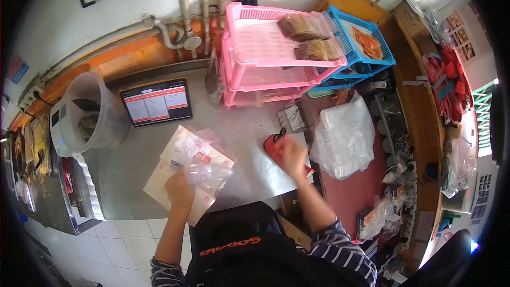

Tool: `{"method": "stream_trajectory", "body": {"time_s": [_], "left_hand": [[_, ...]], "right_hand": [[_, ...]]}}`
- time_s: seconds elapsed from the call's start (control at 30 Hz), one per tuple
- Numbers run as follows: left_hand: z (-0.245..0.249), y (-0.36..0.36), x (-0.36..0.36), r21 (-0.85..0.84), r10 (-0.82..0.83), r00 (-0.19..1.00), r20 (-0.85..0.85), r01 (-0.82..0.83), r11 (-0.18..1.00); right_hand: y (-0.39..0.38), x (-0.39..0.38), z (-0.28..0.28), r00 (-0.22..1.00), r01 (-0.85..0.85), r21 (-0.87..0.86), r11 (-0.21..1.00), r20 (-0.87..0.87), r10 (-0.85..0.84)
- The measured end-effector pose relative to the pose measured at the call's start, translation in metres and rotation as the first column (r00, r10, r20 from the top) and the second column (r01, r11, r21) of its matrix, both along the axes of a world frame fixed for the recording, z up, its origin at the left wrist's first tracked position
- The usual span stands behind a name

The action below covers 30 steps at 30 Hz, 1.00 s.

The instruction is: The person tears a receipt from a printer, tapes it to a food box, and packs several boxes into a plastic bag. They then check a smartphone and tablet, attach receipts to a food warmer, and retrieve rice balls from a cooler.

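Note:
My left hand (180, 187) is closed on a crumpled clear plastic bag (204, 170). Beneath it lie printed paper sheets or paper bags (172, 154) with red marks, fanned out on the metal table. To the right, my right hand (293, 155) is blurred and looks curled. It is over a red pouch-like thing (272, 149) with a black loop at its top end. Anything inside those fingers is hidden.
A tablet (156, 102) leans at the back, beside a translucent bucket (109, 111). Behind are a pink tiered rack (234, 69) and a blue rack (372, 26) holding packets. Clear plastic bags (345, 135) lie on the red surface at right, near a small box (291, 118).

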<state>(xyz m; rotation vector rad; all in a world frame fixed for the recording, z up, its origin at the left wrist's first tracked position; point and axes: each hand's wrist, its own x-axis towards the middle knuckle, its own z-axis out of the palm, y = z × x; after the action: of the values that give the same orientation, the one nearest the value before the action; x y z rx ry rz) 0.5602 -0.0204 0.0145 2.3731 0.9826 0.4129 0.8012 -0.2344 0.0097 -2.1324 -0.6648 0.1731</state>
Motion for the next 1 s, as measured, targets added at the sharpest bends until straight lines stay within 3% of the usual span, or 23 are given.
{"method": "stream_trajectory", "body": {"time_s": [0.03, 0.07, 0.1, 0.2, 0.27, 0.37, 0.43, 0.53, 0.63, 0.7, 0.73, 0.8, 0.87, 0.9, 0.93, 1.0], "left_hand": [[-0.008, -0.003, -0.003, 0.039, 0.047, 0.999, 0.016, -0.048, 0.998], [-0.019, -0.004, -0.006, 0.077, 0.099, 0.994, 0.039, -0.102, 0.992], [-0.026, -0.007, -0.006, 0.115, 0.155, 0.986, 0.067, -0.162, 0.98], [-0.025, -0.021, -0.005, 0.216, 0.203, 0.965, 0.164, -0.236, 0.947], [-0.035, -0.024, -0.014, -0.021, 0.243, 0.969, 0.035, -0.242, 0.97], [-0.045, -0.021, -0.024, -0.301, 0.312, 0.95, -0.033, -0.307, 0.903], [-0.056, -0.011, -0.032, -0.431, 0.346, 0.938, -0.006, -0.314, 0.846], [-0.078, 0.003, -0.055, -0.632, 0.401, 0.905, 0.141, -0.229, 0.74], [-0.094, 0.013, -0.089, -0.781, 0.417, 0.876, 0.243, -0.078, 0.619], [-0.104, 0.018, -0.111, -0.774, 0.323, 0.931, 0.168, -0.079, 0.628], [-0.109, 0.02, -0.12, -0.716, 0.24, 0.967, 0.082, -0.11, 0.69], [-0.126, 0.017, -0.141, -0.538, 0.068, 0.997, -0.024, -0.07, 0.84], [-0.146, 0.002, -0.158, -0.339, -0.084, 0.996, 0.012, 0.083, 0.937], [-0.154, -0.009, -0.164, -0.257, -0.16, 0.985, 0.067, 0.171, 0.951], [-0.135, -0.007, -0.153, -0.3, -0.139, 0.984, 0.108, 0.166, 0.94], [-0.087, 0.0, -0.129, -0.361, -0.108, 0.98, 0.168, 0.163, 0.918]], "right_hand": [[0.012, 0.048, 0.024, 0.988, 0.135, 0.052, 0.99, 0.065, -0.138], [-0.004, 0.109, -0.024, 0.978, 0.182, -0.131, 0.974, 0.126, -0.166], [-0.011, 0.146, -0.048, 0.975, 0.144, -0.484, 0.863, 0.22, -0.039], [0.005, 0.175, -0.092, 0.992, 0.112, -0.835, 0.539, 0.062, -0.111], [0.009, 0.183, -0.106, 0.985, 0.1, -0.843, 0.528, 0.01, -0.171], [0.004, 0.19, -0.106, 0.983, 0.083, -0.859, 0.505, -0.013, -0.184], [0.002, 0.188, -0.078, 0.965, 0.088, -0.846, 0.526, -0.06, -0.257], [-0.011, 0.202, -0.076, 0.995, 0.025, -0.896, 0.443, -0.019, -0.095], [-0.029, 0.197, -0.047, 0.998, 0.026, -0.656, 0.754, -0.027, -0.058], [-0.018, 0.161, -0.003, 0.984, -0.02, -0.335, 0.942, -0.175, -0.041], [-0.009, 0.133, 0.019, 0.967, -0.032, -0.151, 0.988, -0.253, -0.008], [0.023, 0.057, 0.05, 0.868, -0.08, 0.126, 0.989, -0.479, 0.131], [0.06, -0.018, 0.064, 0.522, -0.213, 0.319, 0.924, -0.762, 0.383], [0.078, -0.05, 0.059, 0.423, -0.336, 0.31, 0.889, -0.794, 0.436], [0.093, -0.079, 0.055, 0.32, -0.453, 0.306, 0.837, -0.821, 0.473], [0.119, -0.125, 0.053, 0.304, -0.488, 0.29, 0.823, -0.828, 0.471]]}}
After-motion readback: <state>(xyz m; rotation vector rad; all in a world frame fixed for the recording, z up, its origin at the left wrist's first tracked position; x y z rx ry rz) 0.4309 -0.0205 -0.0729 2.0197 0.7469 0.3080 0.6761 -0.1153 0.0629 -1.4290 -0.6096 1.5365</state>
